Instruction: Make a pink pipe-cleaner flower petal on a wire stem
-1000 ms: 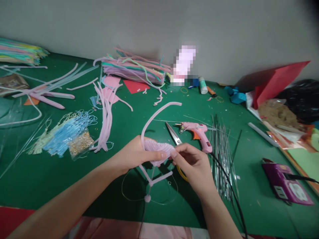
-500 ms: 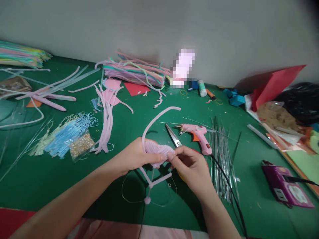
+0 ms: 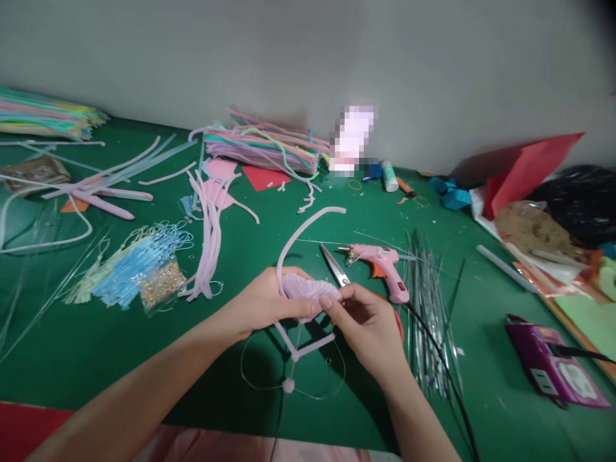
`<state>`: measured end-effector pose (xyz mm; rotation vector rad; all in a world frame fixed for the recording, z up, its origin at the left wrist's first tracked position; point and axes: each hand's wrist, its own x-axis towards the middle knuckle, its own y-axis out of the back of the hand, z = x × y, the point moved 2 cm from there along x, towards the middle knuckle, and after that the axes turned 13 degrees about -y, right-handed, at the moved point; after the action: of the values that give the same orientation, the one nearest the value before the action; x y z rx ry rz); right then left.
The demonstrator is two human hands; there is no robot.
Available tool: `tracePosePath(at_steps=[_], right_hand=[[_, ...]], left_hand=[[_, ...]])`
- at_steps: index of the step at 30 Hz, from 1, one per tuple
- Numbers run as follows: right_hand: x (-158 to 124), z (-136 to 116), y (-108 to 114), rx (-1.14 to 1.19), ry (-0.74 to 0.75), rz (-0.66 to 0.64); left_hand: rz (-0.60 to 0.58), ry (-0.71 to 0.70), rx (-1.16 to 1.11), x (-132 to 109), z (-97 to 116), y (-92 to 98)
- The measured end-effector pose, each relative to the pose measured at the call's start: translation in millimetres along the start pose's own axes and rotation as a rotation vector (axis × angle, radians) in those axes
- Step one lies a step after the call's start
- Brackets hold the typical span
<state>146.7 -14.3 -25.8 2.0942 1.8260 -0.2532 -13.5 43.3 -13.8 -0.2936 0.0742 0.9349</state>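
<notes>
Both hands hold a fuzzy lilac pipe-cleaner piece [image 3: 303, 288] above the table, its strands packed side by side in a rounded shape. My left hand [image 3: 269, 298] grips it from the left, thumb across its front. Thumb and fingers of my right hand [image 3: 368, 327] pinch its right end. One loose lilac strand [image 3: 308, 230] curves up and to the right from it. Below, a V-shaped pipe-cleaner part [image 3: 296, 356], thin wire loops and a small lilac ball [image 3: 288, 385] show. The scissors [image 3: 335, 265] lie just beyond my right hand, their handles partly hidden by it.
Right of the scissors lie a pink glue gun [image 3: 378, 262], thin silvery sticks [image 3: 428, 314] and a purple power block [image 3: 553, 362]. On the left are blue tassels [image 3: 125, 273], a bag of beads [image 3: 162, 285] and lilac stems [image 3: 209, 237]. Pipe-cleaner bundles [image 3: 262, 146] line the wall.
The view has shifted slightly, so the table items sit a little lower and some further right. Both hands keep their hold on the lilac piece, with hardly any movement.
</notes>
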Motion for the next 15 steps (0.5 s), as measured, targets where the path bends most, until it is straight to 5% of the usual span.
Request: tracePosePath(at_steps=[15], right_hand=[[1.8,-2.1,-1.2,0.008,0.03,0.032]], left_hand=[[-0.009,0.002,0.052,-2.0,0.1,0.3]])
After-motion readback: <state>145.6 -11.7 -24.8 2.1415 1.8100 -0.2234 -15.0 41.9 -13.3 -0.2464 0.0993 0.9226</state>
